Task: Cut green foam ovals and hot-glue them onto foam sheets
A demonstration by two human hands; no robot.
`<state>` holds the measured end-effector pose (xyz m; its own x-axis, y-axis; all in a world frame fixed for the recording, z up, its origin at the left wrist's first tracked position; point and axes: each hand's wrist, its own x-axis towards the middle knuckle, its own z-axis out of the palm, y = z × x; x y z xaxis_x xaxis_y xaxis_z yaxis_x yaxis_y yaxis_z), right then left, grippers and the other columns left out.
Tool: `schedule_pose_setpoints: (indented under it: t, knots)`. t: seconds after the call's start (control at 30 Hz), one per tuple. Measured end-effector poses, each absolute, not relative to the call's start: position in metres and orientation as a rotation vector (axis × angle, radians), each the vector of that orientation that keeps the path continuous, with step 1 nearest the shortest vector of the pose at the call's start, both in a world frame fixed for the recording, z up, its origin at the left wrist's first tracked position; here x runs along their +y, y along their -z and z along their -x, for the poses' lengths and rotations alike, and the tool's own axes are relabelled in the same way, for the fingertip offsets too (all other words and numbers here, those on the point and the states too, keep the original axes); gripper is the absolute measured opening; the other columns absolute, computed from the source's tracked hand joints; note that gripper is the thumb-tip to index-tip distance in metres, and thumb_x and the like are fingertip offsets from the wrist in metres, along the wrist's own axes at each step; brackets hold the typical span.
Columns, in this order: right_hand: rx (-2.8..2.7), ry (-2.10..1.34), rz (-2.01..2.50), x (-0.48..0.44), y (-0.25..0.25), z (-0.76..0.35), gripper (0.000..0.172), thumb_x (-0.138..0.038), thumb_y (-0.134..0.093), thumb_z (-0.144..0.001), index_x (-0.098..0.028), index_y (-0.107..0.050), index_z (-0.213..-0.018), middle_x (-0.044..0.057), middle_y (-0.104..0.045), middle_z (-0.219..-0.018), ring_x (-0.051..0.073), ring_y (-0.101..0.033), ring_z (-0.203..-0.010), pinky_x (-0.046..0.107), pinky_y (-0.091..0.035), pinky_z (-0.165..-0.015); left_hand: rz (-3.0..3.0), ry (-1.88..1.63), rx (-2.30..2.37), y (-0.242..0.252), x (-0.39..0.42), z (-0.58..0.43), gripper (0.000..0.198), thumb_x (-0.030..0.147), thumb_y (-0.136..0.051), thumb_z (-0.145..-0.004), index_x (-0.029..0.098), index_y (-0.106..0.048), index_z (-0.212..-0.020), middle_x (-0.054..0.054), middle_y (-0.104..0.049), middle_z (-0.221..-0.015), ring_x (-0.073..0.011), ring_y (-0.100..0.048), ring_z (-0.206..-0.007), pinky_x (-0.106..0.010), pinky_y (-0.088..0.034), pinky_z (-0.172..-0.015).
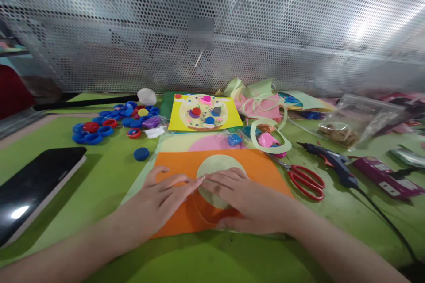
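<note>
An orange sheet (262,168) lies flat in front of me, with a pale green paper circle (215,166) on it. My right hand (235,194) rests flat over the circle, fingers stretched out toward the left. On the left part of the orange sheet lies my left hand (166,194), fingers spread, its tips meeting the edge of the circle and my right fingertips. A thin curved line shows on the sheet below the circle. Beyond the sheet is a yellow card (171,119) with a decorated round and coloured caps.
Left are a black phone (40,185), a blue bottle cap (141,154) and several blue and red caps (94,130). Right are red-handled scissors (305,182), a glue gun (335,163) with its cord, a purple power strip (387,177) and a plastic bag (358,115). A perforated metal panel (149,31) stands behind.
</note>
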<state>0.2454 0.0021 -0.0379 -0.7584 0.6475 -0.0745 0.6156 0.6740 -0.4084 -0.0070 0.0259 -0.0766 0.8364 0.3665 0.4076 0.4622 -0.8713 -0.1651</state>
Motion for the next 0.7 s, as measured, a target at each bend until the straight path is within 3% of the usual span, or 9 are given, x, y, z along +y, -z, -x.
schedule_pose_setpoints:
  t: [0.27,0.47,0.7]
  knots:
    - [-2.811,-0.646,1.054,0.0025,0.0409,-0.2481,0.069,-0.050,-0.047,-0.087,-0.015,-0.027,-0.143,0.014,-0.036,-0.144,0.028,-0.029,-0.131,0.049,-0.020,-0.107,2.720,0.617,-0.676,0.0738,0.0262,0.0017,0.048,0.007,-0.037,-0.094,0.015,-0.022,-0.139,-0.006,-0.069,-0.102,-0.0172,-0.060,-0.100,-0.044,-0.029,-0.099]
    - [-2.815,-0.644,1.056,0.0024,0.0390,-0.2467,0.068,-0.051,-0.047,-0.086,-0.015,-0.029,-0.142,0.014,-0.038,-0.142,0.027,-0.028,-0.131,0.046,-0.019,-0.108,2.795,0.461,-0.700,0.0703,0.0224,0.0025,0.049,0.000,-0.035,-0.090,0.018,-0.029,-0.135,-0.006,-0.067,-0.107,-0.0174,-0.058,-0.104,-0.044,-0.030,-0.098]
    - [-2.821,-0.627,1.075,0.0014,0.0386,-0.2461,0.069,-0.052,-0.047,-0.086,-0.012,-0.031,-0.141,0.015,-0.038,-0.142,0.028,-0.028,-0.132,0.046,-0.019,-0.108,2.730,0.452,-0.706,0.0721,0.0218,0.0005,0.042,0.009,-0.033,-0.094,0.011,-0.027,-0.136,-0.009,-0.067,-0.104,-0.0186,-0.057,-0.104,-0.039,-0.035,-0.093]
